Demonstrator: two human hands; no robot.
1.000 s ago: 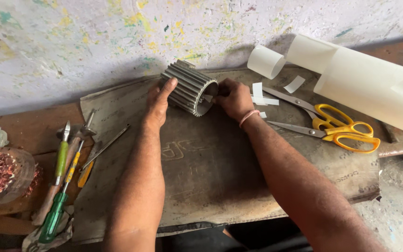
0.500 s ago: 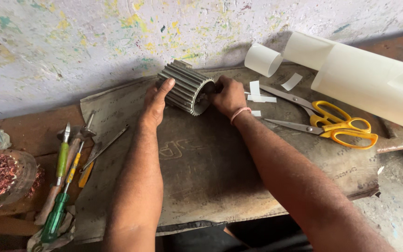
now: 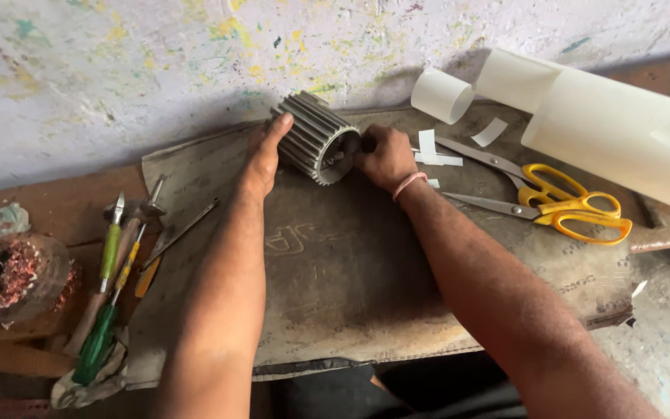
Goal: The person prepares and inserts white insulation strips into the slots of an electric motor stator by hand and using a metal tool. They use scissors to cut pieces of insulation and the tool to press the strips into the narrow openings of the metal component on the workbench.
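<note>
A grey ribbed metal motor core (image 3: pixel 316 138) lies on its side on a worn grey mat (image 3: pixel 335 264), close to the paint-speckled wall. My left hand (image 3: pixel 264 155) rests flat against its left side, fingers along the ribs. My right hand (image 3: pixel 385 157) is closed at the core's open toothed end, fingers pressed at the slots; whether it pinches a paper strip I cannot tell. A pink band circles my right wrist.
Yellow-handled scissors (image 3: pixel 552 200) lie open to the right. A large roll of white sheet (image 3: pixel 606 128) and cut white strips (image 3: pixel 432 151) sit behind them. Screwdrivers with green handles (image 3: pixel 106 295) and a copper-wound motor part (image 3: pixel 9 275) lie at the left.
The view has shifted slightly. My right hand has drawn in closer against the core's open end; my left hand stays on its side.
</note>
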